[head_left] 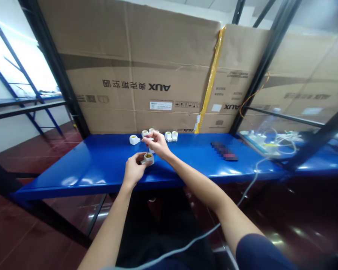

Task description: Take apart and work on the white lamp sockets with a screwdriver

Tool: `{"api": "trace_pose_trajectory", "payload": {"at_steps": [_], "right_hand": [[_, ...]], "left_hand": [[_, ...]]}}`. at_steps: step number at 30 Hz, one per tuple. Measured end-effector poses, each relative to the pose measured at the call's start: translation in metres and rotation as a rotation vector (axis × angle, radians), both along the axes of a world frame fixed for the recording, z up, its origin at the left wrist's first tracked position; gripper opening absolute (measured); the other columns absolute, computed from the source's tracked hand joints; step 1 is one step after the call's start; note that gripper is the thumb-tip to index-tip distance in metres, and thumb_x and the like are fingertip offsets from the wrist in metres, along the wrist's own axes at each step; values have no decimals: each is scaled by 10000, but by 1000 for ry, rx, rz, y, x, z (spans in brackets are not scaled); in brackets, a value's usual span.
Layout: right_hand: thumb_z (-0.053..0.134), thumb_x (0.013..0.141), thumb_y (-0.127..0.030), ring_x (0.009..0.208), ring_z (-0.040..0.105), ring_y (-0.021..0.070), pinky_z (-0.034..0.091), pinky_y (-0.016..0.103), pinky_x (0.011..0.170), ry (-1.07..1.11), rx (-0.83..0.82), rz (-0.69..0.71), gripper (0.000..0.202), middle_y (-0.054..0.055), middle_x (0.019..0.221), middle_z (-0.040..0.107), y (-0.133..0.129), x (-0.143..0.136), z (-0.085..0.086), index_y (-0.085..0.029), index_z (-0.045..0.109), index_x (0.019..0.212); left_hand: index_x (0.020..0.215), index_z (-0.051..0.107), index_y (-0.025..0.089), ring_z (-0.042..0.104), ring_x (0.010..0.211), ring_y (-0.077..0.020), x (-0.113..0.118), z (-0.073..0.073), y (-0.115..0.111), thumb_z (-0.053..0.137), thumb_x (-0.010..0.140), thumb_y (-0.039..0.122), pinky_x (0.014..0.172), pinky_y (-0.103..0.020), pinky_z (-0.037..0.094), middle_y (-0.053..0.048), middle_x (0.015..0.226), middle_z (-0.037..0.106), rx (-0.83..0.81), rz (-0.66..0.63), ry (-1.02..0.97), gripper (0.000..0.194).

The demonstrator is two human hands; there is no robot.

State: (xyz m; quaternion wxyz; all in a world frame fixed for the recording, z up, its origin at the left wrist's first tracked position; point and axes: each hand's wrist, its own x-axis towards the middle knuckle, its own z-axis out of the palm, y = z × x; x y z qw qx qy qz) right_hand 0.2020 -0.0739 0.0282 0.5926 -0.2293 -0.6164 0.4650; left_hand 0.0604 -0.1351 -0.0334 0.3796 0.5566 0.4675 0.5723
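My left hand [133,169] grips a small white lamp socket [148,158] with a brass-coloured inside, its mouth facing up, just above the blue metal shelf [101,165]. My right hand [157,144] hovers right over that socket, fingers pinched on a thin tool whose tip points down into it; the tool is mostly hidden. Behind my hands, several more white sockets [134,140] stand in a loose row near the back of the shelf, with a pair [171,136] to the right.
Large cardboard boxes [135,67] stand along the back of the shelf. A dark flat object [224,150] lies to the right. Farther right is a white power strip with tangled cables [273,140]. A grey cable [250,183] hangs over the front edge. Black rack posts [259,71] rise on both sides.
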Motion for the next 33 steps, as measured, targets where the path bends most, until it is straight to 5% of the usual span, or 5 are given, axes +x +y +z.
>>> {"api": "trace_pose_trajectory", "payload": {"at_steps": [9, 16, 26, 29, 33], "right_hand": [[760, 858, -686, 483, 351, 51, 277, 242, 459, -71, 3, 152, 515, -3, 772, 656, 2, 1, 3, -179, 714, 936], [969, 662, -541, 726, 659, 163, 469, 249, 589, -27, -37, -1, 540, 4, 830, 705, -5, 0, 1, -230, 598, 900], [733, 886, -647, 518, 384, 81, 337, 267, 521, -119, 39, 98, 455, -7, 768, 647, 1, 7, 4, -198, 729, 958], [788, 872, -621, 573, 470, 100, 373, 254, 559, -87, 42, 119, 451, -25, 765, 637, -2, 6, 4, -221, 677, 1047], [941, 715, -584, 695, 633, 146, 514, 281, 669, 5, 27, 2, 555, -16, 807, 681, -2, 0, 1, -245, 547, 911]], "left_hand": [[1138, 816, 157, 801, 1071, -368, -1, -3, 2, 970, 617, 387, 1009, -508, 599, -150, 1094, 860, 11, -5, 25, 591], [1123, 815, 159, 804, 1060, -374, 0, -2, 1, 958, 612, 374, 1007, -515, 602, -149, 1073, 859, 7, -1, 12, 572], [1143, 813, 161, 804, 1062, -369, -1, -2, 1, 962, 638, 397, 996, -500, 603, -153, 1091, 860, 19, -6, 47, 577], [1134, 814, 164, 806, 1052, -373, -1, -3, 2, 966, 624, 397, 984, -499, 609, -147, 1074, 862, 9, 2, 28, 581], [1127, 813, 170, 804, 1078, -374, 0, -3, 2, 964, 619, 384, 1002, -507, 609, -149, 1095, 861, 11, -6, 8, 572]]}}
